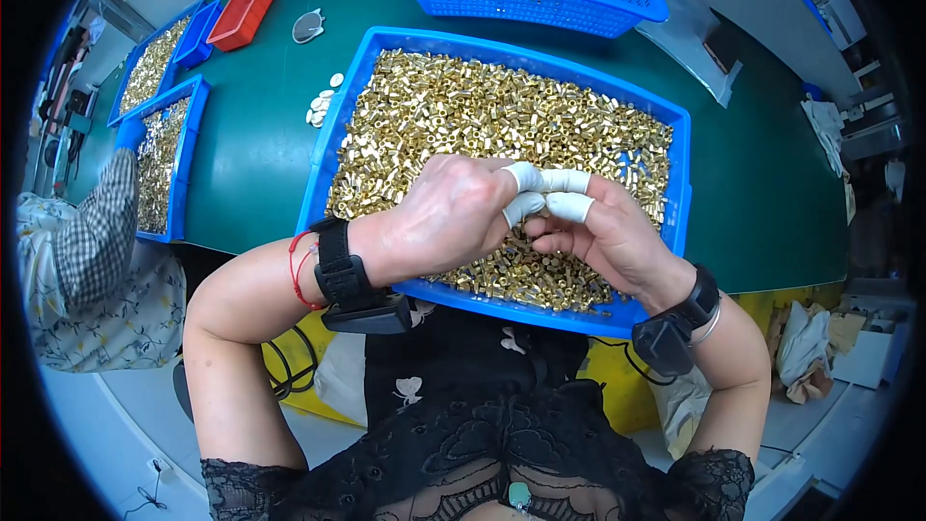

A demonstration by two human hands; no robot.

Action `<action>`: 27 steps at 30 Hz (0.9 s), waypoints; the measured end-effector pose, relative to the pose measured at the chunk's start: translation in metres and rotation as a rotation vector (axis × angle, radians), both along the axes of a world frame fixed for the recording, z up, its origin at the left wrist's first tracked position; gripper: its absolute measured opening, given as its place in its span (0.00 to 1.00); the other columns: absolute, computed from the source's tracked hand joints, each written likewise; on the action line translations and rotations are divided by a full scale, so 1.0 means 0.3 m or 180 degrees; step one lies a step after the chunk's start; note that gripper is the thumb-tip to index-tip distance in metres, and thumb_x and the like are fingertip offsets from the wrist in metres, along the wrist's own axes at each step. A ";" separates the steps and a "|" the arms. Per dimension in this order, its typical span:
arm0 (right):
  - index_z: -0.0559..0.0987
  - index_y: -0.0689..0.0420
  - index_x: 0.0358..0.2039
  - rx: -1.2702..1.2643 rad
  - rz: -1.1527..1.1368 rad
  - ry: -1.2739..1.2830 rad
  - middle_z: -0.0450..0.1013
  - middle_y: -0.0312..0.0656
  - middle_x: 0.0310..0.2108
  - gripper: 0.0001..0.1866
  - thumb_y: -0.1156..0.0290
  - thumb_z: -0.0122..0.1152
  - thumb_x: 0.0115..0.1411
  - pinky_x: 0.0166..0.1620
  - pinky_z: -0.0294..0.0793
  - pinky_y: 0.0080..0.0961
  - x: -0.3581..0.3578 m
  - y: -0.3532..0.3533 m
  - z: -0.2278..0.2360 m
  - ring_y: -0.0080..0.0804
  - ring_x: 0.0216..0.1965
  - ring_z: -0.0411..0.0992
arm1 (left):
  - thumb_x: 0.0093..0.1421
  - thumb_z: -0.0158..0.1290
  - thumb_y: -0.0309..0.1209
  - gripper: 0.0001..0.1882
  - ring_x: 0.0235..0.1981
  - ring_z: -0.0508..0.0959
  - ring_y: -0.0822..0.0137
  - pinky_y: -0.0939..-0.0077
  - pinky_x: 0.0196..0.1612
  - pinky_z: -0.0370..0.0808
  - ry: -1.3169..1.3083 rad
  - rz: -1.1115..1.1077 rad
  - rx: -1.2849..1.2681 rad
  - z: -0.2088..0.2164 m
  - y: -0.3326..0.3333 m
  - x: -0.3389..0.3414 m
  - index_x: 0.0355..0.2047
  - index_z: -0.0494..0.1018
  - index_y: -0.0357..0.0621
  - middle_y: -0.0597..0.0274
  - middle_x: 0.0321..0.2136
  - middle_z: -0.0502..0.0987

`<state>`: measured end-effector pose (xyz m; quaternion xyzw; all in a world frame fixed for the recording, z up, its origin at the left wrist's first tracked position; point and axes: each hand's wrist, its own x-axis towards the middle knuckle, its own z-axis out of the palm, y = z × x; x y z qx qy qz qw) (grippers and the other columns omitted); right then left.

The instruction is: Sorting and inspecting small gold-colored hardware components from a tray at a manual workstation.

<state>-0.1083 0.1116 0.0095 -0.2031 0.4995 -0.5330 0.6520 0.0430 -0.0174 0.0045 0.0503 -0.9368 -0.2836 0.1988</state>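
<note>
A large blue tray [680, 222] holds a spread of small, hollow brass-coloured metal pieces [502, 106]. Over its near half, my left hand [449, 207] and my right hand [622, 236] meet fingertip to fingertip. White finger cots cover the thumb and forefinger of each hand. Both hands are closed in a pinch, and whatever lies between the tips is hidden. The other fingers of my right hand curl inward below the pinch; their contents cannot be made out.
Behind the tray stands a blue perforated basket [540, 5] with more small metal pieces. At left are blue trays [193, 135] of brass pieces, a red bin [241, 14], a round grey object [308, 27] and several pale discs [318, 108]. Another person's checked sleeve [101, 222] reaches in there.
</note>
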 end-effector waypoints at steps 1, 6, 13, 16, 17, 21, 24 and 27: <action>0.71 0.64 0.47 0.0000 -0.0009 -0.0004 0.73 0.41 0.38 0.13 0.71 0.48 0.64 0.40 0.78 0.22 -0.005 0.008 -0.003 0.25 0.34 0.75 | 0.52 0.56 0.23 0.08 0.22 0.77 0.53 0.65 0.23 0.73 -0.0004 -0.0009 0.0000 -0.003 0.005 -0.001 0.34 0.73 0.40 0.53 0.21 0.75; 0.72 0.63 0.44 0.0158 0.0197 -0.0306 0.73 0.40 0.36 0.13 0.68 0.48 0.65 0.40 0.78 0.20 -0.022 0.039 -0.010 0.23 0.34 0.74 | 0.54 0.56 0.23 0.06 0.23 0.78 0.54 0.67 0.24 0.74 0.0188 -0.0016 0.0343 -0.019 0.025 -0.009 0.33 0.73 0.40 0.52 0.22 0.76; 0.74 0.62 0.41 0.0095 0.0162 -0.0607 0.73 0.38 0.33 0.10 0.69 0.49 0.65 0.37 0.78 0.17 -0.028 0.052 -0.023 0.21 0.32 0.74 | 0.55 0.56 0.25 0.07 0.23 0.79 0.56 0.70 0.25 0.74 0.0335 -0.0119 0.0545 -0.018 0.033 -0.016 0.35 0.74 0.39 0.53 0.22 0.76; 0.73 0.61 0.43 -0.0036 0.0065 -0.0422 0.73 0.38 0.34 0.11 0.68 0.51 0.65 0.36 0.75 0.18 -0.037 0.057 -0.038 0.21 0.31 0.72 | 0.53 0.58 0.27 0.09 0.22 0.78 0.53 0.66 0.23 0.74 0.0226 0.0003 0.0772 -0.015 0.039 -0.010 0.36 0.75 0.42 0.53 0.23 0.77; 0.73 0.61 0.43 -0.0036 0.0069 -0.0422 0.73 0.38 0.34 0.11 0.68 0.51 0.65 0.36 0.75 0.18 -0.035 0.056 -0.038 0.21 0.31 0.72 | 0.53 0.58 0.27 0.09 0.22 0.78 0.53 0.66 0.23 0.74 0.0227 0.0006 0.0772 -0.016 0.037 -0.010 0.36 0.75 0.42 0.53 0.23 0.77; 0.73 0.61 0.43 -0.0016 0.0106 -0.0398 0.73 0.37 0.34 0.11 0.69 0.52 0.64 0.37 0.75 0.18 -0.027 0.049 -0.030 0.21 0.32 0.72 | 0.53 0.58 0.27 0.10 0.24 0.79 0.53 0.67 0.24 0.75 0.0194 -0.0006 0.0776 -0.021 0.026 -0.007 0.36 0.75 0.41 0.52 0.24 0.77; 0.73 0.61 0.43 -0.0024 0.0124 -0.0407 0.73 0.37 0.34 0.11 0.69 0.52 0.64 0.37 0.75 0.18 -0.028 0.044 -0.028 0.21 0.32 0.72 | 0.53 0.58 0.27 0.10 0.24 0.79 0.53 0.66 0.24 0.75 0.0300 -0.0071 0.0869 -0.031 0.020 -0.007 0.36 0.75 0.41 0.52 0.24 0.77; 0.73 0.61 0.43 -0.0001 0.0162 -0.0369 0.73 0.38 0.34 0.11 0.69 0.52 0.64 0.37 0.75 0.18 -0.026 0.038 -0.027 0.22 0.31 0.72 | 0.53 0.58 0.27 0.10 0.23 0.79 0.54 0.67 0.24 0.75 0.0401 -0.0052 0.0870 -0.029 0.016 0.001 0.36 0.75 0.41 0.52 0.24 0.77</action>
